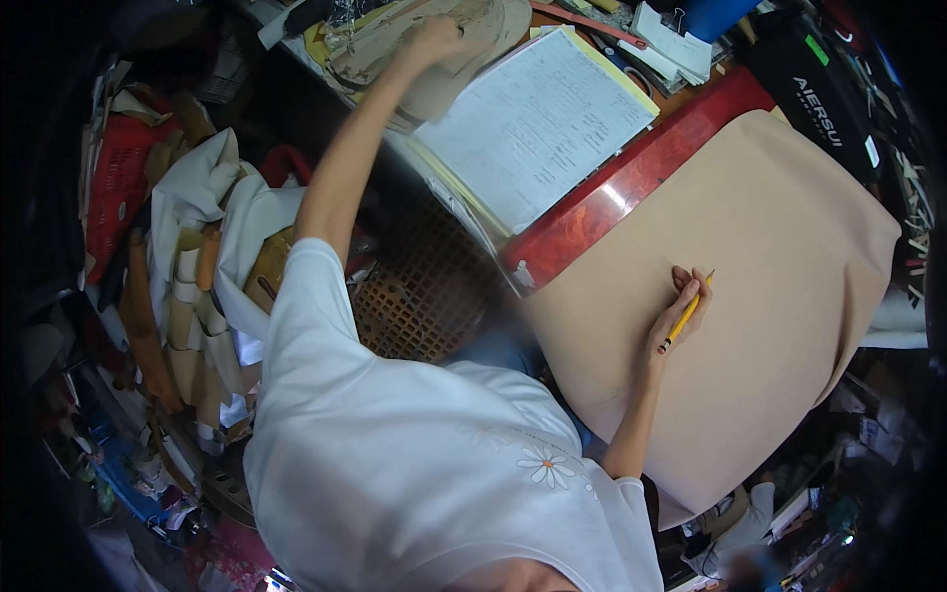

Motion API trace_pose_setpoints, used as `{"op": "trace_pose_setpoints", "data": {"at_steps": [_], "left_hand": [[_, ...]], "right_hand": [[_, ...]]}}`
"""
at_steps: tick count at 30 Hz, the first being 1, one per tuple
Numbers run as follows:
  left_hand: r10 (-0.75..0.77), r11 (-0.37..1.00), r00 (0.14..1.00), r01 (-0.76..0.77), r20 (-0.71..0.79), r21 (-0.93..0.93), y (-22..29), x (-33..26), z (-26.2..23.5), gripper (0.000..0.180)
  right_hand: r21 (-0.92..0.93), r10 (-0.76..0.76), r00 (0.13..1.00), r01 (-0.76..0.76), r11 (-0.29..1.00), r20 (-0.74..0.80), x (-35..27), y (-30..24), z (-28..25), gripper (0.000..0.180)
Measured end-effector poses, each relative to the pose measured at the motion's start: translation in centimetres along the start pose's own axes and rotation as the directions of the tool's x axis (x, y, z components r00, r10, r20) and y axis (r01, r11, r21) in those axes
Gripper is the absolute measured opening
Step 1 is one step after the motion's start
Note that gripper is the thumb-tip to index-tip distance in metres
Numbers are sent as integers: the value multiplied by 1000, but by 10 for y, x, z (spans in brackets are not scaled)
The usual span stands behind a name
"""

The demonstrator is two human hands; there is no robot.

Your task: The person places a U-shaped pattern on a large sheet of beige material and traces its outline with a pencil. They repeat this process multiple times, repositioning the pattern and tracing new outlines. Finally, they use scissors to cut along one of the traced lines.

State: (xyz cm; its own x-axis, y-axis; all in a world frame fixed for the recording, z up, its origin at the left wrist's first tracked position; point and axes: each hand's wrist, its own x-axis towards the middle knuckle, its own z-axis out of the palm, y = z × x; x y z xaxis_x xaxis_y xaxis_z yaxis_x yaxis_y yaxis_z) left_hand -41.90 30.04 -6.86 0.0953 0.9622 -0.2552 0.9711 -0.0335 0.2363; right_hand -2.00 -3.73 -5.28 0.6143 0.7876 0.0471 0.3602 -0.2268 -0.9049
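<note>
My right hand [688,308] holds a yellow pencil [681,326], its point facing away from me. The hand rests over a large beige sheet of leather-like material [769,227] draped across the right side of the work surface. My left arm reaches to the far left, where my left hand [434,41] is closed at a pile of flat beige pattern pieces [493,30]. A smooth beige piece [431,97] under that hand is blurred and seems gripped by it; the fingertips are partly hidden. Between the hands lies a written paper sheet [538,123] on a yellow-edged stack.
A glossy red board [631,183] runs along the beige sheet's far left edge. Scissors [641,74], clipped papers [671,44] and a black case [814,94] are at the back. Left, a red basket [118,187] and white material [197,187] stand near a brown lattice [409,296].
</note>
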Motion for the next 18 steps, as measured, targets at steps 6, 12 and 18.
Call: {"op": "trace_pose_setpoints", "data": {"at_steps": [6, 12, 18], "left_hand": [[119, 988, 968, -138, -223, -72, 0, -19, 47, 98], [48, 974, 991, -74, -124, -214, -10, -3, 37, 116], [37, 928, 997, -61, -73, -368, -12, -14, -18, 102]], "right_hand": [[-3, -35, 999, 35, 999, -3, 0, 1, 0, 32], [17, -44, 999, 45, 999, -13, 0, 3, 0, 32], [-4, -67, 998, 67, 998, -9, 2, 6, -1, 31]]}}
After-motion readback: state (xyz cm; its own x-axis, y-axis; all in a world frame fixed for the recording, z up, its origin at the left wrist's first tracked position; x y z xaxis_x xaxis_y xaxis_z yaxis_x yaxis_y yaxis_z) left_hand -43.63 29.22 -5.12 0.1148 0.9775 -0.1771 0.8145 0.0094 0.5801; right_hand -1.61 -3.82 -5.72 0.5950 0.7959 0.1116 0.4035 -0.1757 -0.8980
